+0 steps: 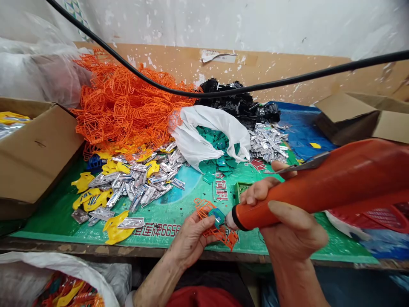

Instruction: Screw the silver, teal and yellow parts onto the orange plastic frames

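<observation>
Right now, the left hand [188, 243] sits low at centre, its fingers closed around an orange plastic lattice piece [212, 228] with a small teal piece [217, 216] at its edge. The right hand [287, 226] grips an orange-handled tool [316, 187] at the right of the frame, and the tool's black-collared tip touches or nearly touches the teal piece (the exact contact is hard to make out). A narrow metal blade [300, 166] shows by the right fingers, though whether it belongs to the tool is unclear. Both hands work above a green printed mat [172, 230], with a small green tray [241, 190] just beyond them. Silver pieces [140, 183] and yellow pieces [96, 200] lie scattered at centre left. Behind them, an orange lattice heap [121, 106] fills the upper left, beside a white plastic bag [204, 132], teal pieces [217, 160] and a black pile [239, 102]. A cardboard box [35, 157] stands at far left, and a black cable [223, 94] crosses the top of the frame.
</observation>
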Demonstrator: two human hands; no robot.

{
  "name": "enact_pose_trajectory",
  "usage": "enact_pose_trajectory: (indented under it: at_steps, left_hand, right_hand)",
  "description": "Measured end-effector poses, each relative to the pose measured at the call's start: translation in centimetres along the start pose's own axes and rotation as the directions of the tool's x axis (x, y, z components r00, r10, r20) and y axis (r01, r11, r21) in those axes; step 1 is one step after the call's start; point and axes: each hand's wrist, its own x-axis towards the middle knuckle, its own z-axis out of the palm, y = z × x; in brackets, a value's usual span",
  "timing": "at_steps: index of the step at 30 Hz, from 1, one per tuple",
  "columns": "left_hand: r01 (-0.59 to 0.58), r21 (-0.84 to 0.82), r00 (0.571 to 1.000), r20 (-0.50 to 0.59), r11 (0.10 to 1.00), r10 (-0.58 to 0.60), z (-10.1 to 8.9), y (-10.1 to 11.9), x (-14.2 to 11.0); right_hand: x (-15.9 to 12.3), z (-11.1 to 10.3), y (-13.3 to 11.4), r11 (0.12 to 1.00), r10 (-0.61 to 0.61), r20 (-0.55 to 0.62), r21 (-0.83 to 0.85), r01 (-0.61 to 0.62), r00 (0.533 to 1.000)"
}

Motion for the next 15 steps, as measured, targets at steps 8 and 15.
enact_pose_trajectory:
  at_steps: [8,15]
  left_hand:
    - [0.010,0.016,0.998,-0.061,1.000,-0.009,0.36,0.13,-0.14]
    - [0.028,0.038,0.996,-0.085,0.999,-0.025,0.61,0.27,-0.22]
  right_hand:
    - [-0.28,0.22,0.30,0.999,-0.021,-0.023,-0.043,0.020,1.000]
    - [-0.76,-0.26,0.62,0.998,-0.009,0.029,-0.067,0.011,1.000]
